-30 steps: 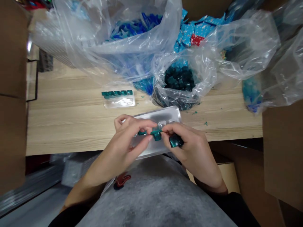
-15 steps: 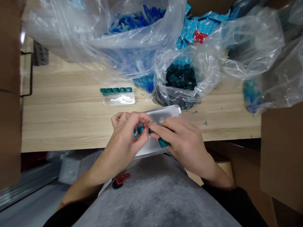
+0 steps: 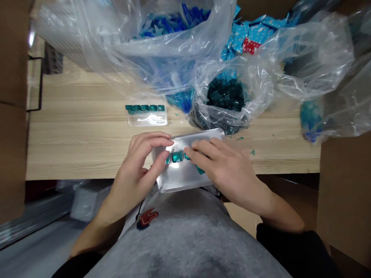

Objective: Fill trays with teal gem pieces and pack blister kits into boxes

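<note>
- Head view: clear plastic tray sat at the table's front edge, in front of the person's grey-covered lap, tilted slightly, with teal square pieces in a row across its middle.
- Left hand: on the tray's left part, fingers stretched over its upper side, thumb tip just beside the row. Fingers and thumb apart, not closed on a piece.
- Right hand: on the tray's right part, fingertips just beside the row, partly covering the pieces. Fingers and thumb apart too; no piece pinched.
- Second clear tray: farther up the wooden table, a row of teal pieces along its top.
- Clear plastic bag: beyond the hands, holding dark teal pieces.
- Larger clear bag: blue star-like pieces inside.
- Blue printed packets lay behind; teal crumbs on the table; cardboard box walls flanked it.
</note>
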Demonstrator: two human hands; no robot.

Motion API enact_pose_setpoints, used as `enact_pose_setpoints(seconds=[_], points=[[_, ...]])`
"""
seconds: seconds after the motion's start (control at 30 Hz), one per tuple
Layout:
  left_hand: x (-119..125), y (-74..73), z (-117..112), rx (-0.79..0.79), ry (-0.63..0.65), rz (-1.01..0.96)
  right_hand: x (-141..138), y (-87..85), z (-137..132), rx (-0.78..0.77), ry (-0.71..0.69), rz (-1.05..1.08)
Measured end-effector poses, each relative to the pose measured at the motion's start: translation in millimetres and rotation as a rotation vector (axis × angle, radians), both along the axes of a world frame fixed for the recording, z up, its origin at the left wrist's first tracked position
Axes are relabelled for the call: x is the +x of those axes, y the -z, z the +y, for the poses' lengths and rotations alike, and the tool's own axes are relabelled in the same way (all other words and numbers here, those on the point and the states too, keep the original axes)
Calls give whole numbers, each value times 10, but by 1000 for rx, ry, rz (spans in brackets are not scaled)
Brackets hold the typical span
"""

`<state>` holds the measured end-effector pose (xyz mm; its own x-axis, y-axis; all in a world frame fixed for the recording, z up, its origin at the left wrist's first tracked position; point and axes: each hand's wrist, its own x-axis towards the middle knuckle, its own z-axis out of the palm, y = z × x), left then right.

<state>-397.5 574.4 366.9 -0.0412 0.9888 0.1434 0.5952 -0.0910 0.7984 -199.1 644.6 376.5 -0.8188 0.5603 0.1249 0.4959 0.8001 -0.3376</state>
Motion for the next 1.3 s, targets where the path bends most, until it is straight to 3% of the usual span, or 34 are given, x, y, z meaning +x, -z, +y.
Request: enact_pose_setpoints(seconds=[0.13,0.27,0.43,0.6,0.73,1.03,1.13,1.3], points=[[1,-48,-1,94,22,16,43,21,20,-225,74,320],[116,-161,49,175,162,-1,21,21,10,-385,232,520],[287,-226,147,162,215,48,-70,-61,-32,-340,243,500],[289,-151,162,65,163,-139,-11,-87,-70,-329,218,484],[270,-106,163,87,105,-221,26,-48,-90,-322,194,510],[315,-284,114,150,166,67,-28,-83,-119,-115,170,297],[290,-315,90,146,149,88,-3,-101,-127,-146,155,316],[185,-278,84,105,254,89,97,-129,-114,-200,150,436]])
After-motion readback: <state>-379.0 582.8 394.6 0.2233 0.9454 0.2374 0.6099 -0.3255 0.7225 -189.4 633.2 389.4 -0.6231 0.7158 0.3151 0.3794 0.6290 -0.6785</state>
